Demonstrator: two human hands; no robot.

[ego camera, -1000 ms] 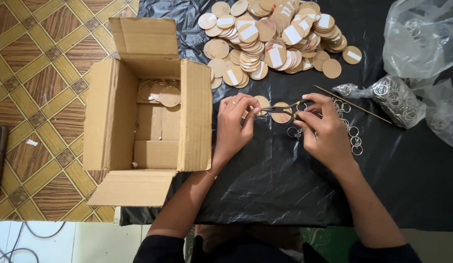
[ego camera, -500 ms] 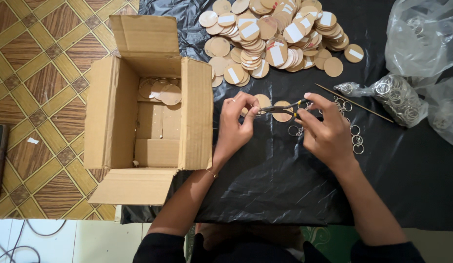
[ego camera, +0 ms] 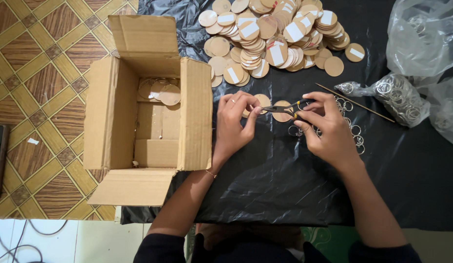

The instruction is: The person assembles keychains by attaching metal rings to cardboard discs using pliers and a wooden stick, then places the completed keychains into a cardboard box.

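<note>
My right hand (ego camera: 326,129) grips small pliers (ego camera: 286,107) with dark and yellow handles, jaws pointing left. My left hand (ego camera: 234,122) pinches a small piece at the pliers' tip, just over a round wooden disc (ego camera: 262,101) lying on the black plastic sheet (ego camera: 285,180). Another disc (ego camera: 282,116) lies partly under the pliers. Loose metal key rings (ego camera: 352,131) are scattered just right of my right hand.
An open cardboard box (ego camera: 148,112) with a few discs inside stands to the left on the patterned floor. A large heap of wooden discs (ego camera: 275,34) lies at the back. Clear bags of metal rings (ego camera: 399,100) and a thin stick (ego camera: 355,102) lie at the right.
Both hands stay together over the sheet; only the fingers have shifted slightly around the pliers.
</note>
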